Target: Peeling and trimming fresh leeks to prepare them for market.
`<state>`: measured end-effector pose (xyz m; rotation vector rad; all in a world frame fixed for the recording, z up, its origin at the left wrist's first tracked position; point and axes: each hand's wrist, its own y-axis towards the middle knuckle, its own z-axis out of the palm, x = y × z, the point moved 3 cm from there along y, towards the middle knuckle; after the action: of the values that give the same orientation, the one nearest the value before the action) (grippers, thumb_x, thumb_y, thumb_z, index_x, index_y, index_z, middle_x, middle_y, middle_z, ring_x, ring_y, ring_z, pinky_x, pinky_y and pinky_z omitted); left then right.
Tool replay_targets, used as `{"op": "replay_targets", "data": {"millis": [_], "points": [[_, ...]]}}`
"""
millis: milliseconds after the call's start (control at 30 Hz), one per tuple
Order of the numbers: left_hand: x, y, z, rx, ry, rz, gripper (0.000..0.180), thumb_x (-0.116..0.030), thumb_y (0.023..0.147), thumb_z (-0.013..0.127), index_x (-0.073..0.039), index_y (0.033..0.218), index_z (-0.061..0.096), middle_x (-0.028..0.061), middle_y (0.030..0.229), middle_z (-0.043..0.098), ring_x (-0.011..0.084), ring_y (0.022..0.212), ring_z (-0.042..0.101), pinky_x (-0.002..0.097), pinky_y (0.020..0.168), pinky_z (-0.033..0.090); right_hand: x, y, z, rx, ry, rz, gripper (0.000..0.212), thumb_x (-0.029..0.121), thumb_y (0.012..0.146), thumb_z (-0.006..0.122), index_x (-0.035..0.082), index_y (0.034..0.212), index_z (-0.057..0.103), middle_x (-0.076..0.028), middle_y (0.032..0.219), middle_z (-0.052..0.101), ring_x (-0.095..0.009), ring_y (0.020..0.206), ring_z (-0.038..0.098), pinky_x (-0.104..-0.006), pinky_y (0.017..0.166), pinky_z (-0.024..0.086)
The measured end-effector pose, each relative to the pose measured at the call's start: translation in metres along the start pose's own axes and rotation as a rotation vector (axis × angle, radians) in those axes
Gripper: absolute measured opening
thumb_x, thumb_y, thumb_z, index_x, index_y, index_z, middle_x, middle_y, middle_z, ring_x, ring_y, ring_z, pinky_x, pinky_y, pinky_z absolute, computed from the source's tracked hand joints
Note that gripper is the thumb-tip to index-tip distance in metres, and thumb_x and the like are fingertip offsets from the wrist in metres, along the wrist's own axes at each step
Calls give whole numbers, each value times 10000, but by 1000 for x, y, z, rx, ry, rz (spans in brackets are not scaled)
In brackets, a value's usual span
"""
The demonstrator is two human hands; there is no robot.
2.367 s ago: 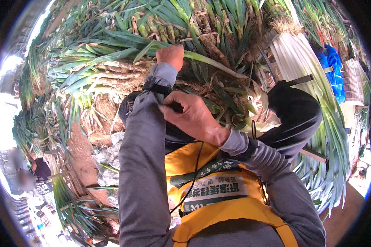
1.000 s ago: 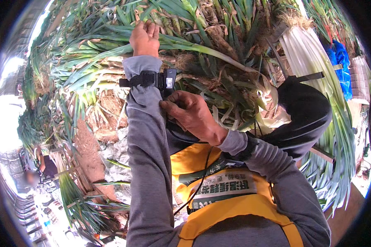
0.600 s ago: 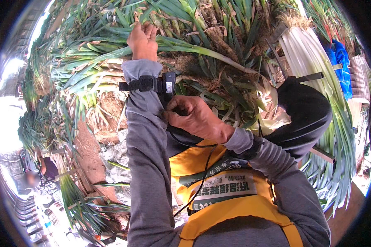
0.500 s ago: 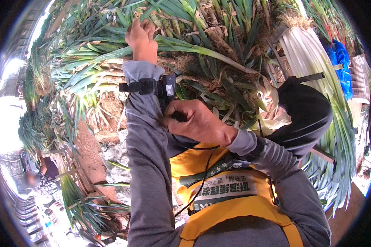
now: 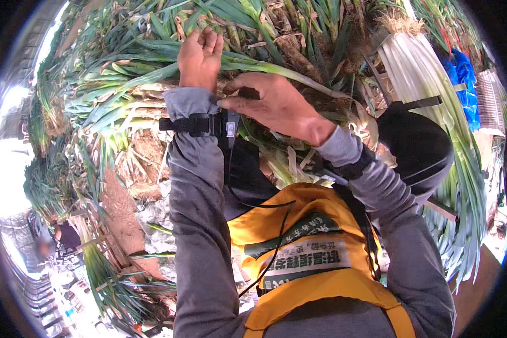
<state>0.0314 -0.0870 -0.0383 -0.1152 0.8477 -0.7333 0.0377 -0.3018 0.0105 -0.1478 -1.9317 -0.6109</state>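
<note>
My left hand is raised over a heap of large green onions, its fingers curled in; anything inside them is hidden. One long onion with a pale stalk passes behind it. Around my left wrist is a black strap with a small black device, below the grey sleeve cuff. My right hand reaches across to that cuff. Its thumb and fingers are apart with a gap between them, and the thumb tip is at the cuff's edge; whether it touches, I cannot tell.
A bundle of cleaned green onions, white stalks and roots at the far end, lies to the right on a metal-barred stand. A blue plastic bag is beyond it. More onions lie at lower left, near another person.
My right hand has moved up from below the wrist device to the left cuff, its pinched fingers parting. My left hand has shifted slightly right and nearer.
</note>
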Motion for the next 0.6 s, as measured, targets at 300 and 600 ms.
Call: {"op": "replay_targets", "data": {"millis": [300,600], "points": [[11,3,1,183,69,-144,153,-189,970,559,-51,1024,519,62,938,600,190,846,573,405,893,493,-11,22,0,-79,-343,-311,231,244,815,737,67,943,662,-109,872,658,-271,770,652,-359,660,509],[-23,-20,12,203,-20,6,212,-226,1000,530,-18,969,557,53,905,597,180,766,565,410,891,484,-111,-5,-47,-186,-193,278,285,293,882,704,27,976,662,-141,798,647,-224,685,636,-359,632,499]]}}
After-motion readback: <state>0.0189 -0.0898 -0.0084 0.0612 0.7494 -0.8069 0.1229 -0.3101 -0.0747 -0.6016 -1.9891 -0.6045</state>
